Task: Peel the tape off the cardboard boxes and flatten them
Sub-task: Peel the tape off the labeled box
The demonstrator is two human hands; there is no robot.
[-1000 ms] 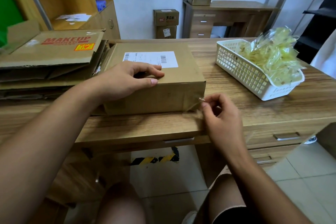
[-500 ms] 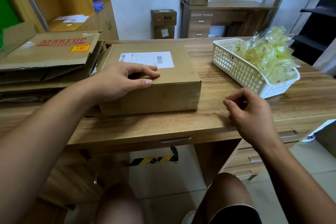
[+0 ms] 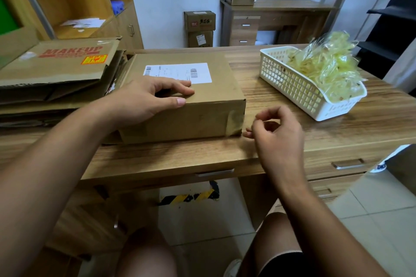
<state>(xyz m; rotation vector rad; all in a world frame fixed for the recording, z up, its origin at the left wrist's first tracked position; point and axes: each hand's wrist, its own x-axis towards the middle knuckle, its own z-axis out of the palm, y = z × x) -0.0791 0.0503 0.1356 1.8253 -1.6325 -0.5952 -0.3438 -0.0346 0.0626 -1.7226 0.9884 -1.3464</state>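
A closed brown cardboard box (image 3: 216,99) with a white shipping label (image 3: 177,72) lies on the wooden desk (image 3: 180,155). Clear tape (image 3: 234,121) still covers its front right corner. My left hand (image 3: 144,101) rests on the box top, fingers near the label and thumb along the front edge. My right hand (image 3: 279,132) hovers just right of that taped corner, its fingers loosely curled, with nothing visible in them. One fingertip reaches toward the corner near the desk surface.
A stack of flattened cardboard (image 3: 56,67) marked MAKEUP lies left of the box, touching it. A white plastic basket (image 3: 292,87) at the right holds a heap of crumpled clear tape (image 3: 326,63). More boxes stand at the far wall.
My right hand pinched something at the box's front right corner, swung right toward the basket, and has come back beside the corner. The left hand stayed on the box.
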